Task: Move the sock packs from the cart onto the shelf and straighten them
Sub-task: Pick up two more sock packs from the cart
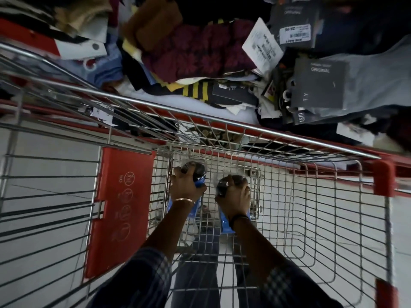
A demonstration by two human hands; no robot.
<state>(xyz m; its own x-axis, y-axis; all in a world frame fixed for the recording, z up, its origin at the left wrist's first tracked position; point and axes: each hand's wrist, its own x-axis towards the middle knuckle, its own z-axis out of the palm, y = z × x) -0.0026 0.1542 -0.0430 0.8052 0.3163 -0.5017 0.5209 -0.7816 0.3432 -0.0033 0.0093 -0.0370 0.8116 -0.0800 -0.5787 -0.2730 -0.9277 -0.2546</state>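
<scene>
Low at frame centre, inside the cart (289, 196): left hand (186, 185) and right hand (233, 196) each clenched on a sock pack (195, 168); light, soft, slick film – grip mid-pack; cluttered shelf (233, 112) above

Both arms are reaching forward and down, sleeves pushed up; the left hand (186, 184) and the right hand (234, 196) are each closing in a tight grip.
</scene>
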